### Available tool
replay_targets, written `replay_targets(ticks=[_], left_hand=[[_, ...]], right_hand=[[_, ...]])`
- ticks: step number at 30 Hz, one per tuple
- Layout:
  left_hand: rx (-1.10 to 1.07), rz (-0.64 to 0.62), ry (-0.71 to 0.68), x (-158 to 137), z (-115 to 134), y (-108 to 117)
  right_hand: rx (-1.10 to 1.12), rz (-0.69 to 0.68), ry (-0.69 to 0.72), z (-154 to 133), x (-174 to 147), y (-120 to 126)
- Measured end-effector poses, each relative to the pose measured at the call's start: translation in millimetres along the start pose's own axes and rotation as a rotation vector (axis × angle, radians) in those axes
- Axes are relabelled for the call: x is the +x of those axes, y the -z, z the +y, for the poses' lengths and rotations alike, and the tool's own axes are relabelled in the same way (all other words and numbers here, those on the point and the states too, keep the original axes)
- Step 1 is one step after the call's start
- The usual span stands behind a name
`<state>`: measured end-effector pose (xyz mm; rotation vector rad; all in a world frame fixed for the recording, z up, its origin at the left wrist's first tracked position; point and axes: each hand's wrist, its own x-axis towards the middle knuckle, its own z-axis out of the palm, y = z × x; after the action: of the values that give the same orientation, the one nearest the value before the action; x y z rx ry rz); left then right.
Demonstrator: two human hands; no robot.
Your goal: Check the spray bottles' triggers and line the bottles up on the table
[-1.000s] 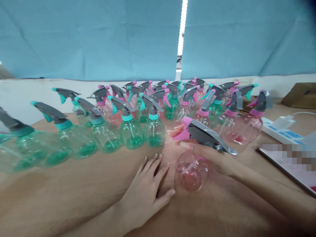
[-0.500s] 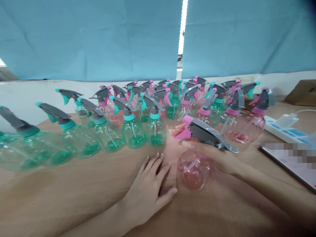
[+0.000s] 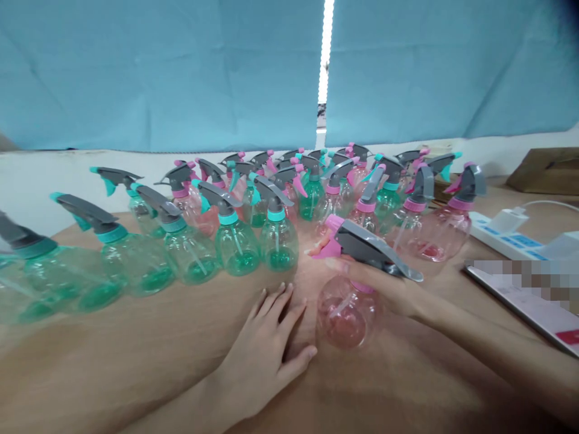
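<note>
- One pink spray bottle [image 3: 346, 313] is in the right hand [image 3: 382, 284], at the front of the crowd; whether its base touches the surface [image 3: 136, 355] is hard to tell.
- The right fingers are clamped around its neck, below the grey head, probably because that narrow part fits a hand better than the round body.
- Beside it, the left hand [image 3: 265, 355] lies palm down on the surface, holding nothing, its fingers spread apart, perhaps for support.
- Green bottles [image 3: 279, 241] stand in a front row to the left, likely lined up to keep them orderly; pink bottles [image 3: 438, 235] stand to the right, with both colours mixed behind.
- That dense cluster blocks the way forward.
- Near the right forearm, a flat device [image 3: 515, 310] and a power strip [image 3: 502, 234] limit room sideways.
- Blue cloth [image 3: 181, 72] hangs behind.
</note>
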<state>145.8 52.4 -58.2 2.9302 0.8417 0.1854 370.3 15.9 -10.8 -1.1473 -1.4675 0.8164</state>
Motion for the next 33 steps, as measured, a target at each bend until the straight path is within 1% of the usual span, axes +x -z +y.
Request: replay_targets(ticks=[5, 7, 10, 12, 14, 16, 18, 20, 23, 28, 33], left_hand=[[0.016, 0.021, -0.008, -0.7, -0.7, -1.0], [0.016, 0.021, -0.004, -0.7, -0.7, -0.9], [0.008, 0.013, 0.002, -0.8, -0.5, -0.6], [0.003, 0.019, 0.000, -1.0, -0.2, -0.4], [0.002, 0.026, -0.003, -1.1, 0.1, 0.0], [0.005, 0.020, -0.004, -1.0, 0.3, 0.5], [0.011, 0.005, -0.002, -0.9, 0.5, 0.8], [0.015, -0.006, 0.001, -0.9, 0.4, 0.8], [0.013, -0.003, -0.004, -1.3, -0.1, 0.0], [0.002, 0.028, -0.011, -2.0, -0.7, -1.3], [0.003, 0.024, -0.009, -1.7, -1.0, -1.9]], right_hand=[[-0.121, -0.004, 0.081, -17.9, 2.7, 0.6], [-0.157, -0.004, 0.099, -19.7, 2.7, 1.3], [-0.196, 0.026, 0.035, -13.6, -0.8, 3.3], [-0.187, 0.076, -0.014, -8.0, -4.5, 5.0], [-0.160, 0.132, -0.037, -4.1, -7.5, 6.1], [-0.134, 0.148, -0.045, -2.6, -8.6, 6.0], [-0.117, 0.134, -0.039, -3.2, -7.3, 4.5], [-0.107, 0.131, -0.005, -5.0, -4.5, 2.1], [-0.080, 0.119, 0.023, -7.0, -1.0, -0.8], [-0.045, 0.066, -0.014, -4.9, -1.3, 0.0], [0.040, -0.010, 0.039, -11.3, 0.8, -1.5]])
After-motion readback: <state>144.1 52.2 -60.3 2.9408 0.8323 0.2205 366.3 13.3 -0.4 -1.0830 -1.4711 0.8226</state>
